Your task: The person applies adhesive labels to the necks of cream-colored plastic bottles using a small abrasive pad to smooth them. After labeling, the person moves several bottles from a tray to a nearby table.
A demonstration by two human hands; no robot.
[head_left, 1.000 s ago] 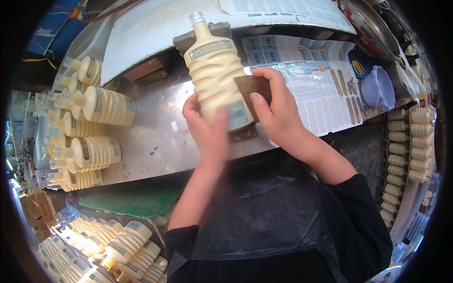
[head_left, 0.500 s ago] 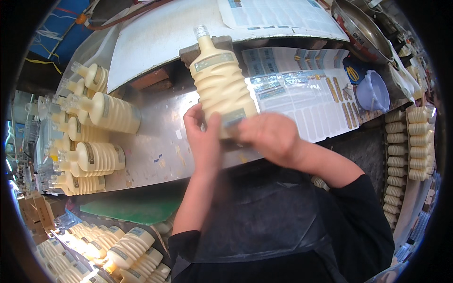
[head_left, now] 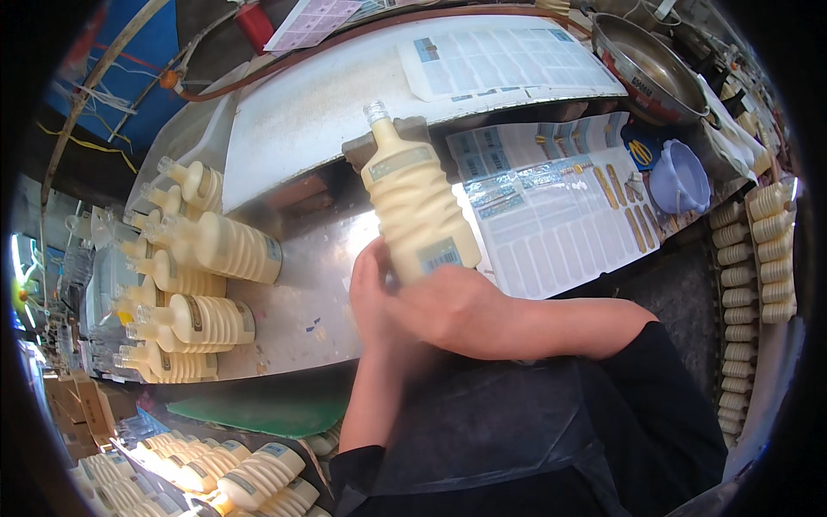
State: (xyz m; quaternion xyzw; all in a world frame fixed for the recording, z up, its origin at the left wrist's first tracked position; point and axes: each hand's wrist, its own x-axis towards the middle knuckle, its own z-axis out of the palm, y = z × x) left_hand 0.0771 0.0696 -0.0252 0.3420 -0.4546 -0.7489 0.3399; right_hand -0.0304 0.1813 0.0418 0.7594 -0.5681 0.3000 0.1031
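A cream bottle (head_left: 420,202) with wavy ribs and a clear threaded neck lies tilted in front of me, its neck pointing away. The neck rests in a notched grey block (head_left: 357,153). One label sits at the shoulder and a blue label with bars (head_left: 441,255) near the base. My left hand (head_left: 369,289) is closed on the bottle's lower left edge, with its thumb side partly covered. Across the base lies my right hand (head_left: 452,306), touching the bottle below the blue label. Its fingers curl leftward and are hidden behind the back of the hand.
Several cream bottles (head_left: 211,323) lie stacked left on the metal table (head_left: 297,340). Label sheets (head_left: 551,250) lie right, near a purple bucket (head_left: 680,177) and a metal pan (head_left: 650,65). More bottles (head_left: 258,474) fill the lower left; ribbed rows (head_left: 739,314) stand right.
My right hand has moved left and down, off the blue label, which now shows fully, and over part of my left hand. The whole view has shifted a little.
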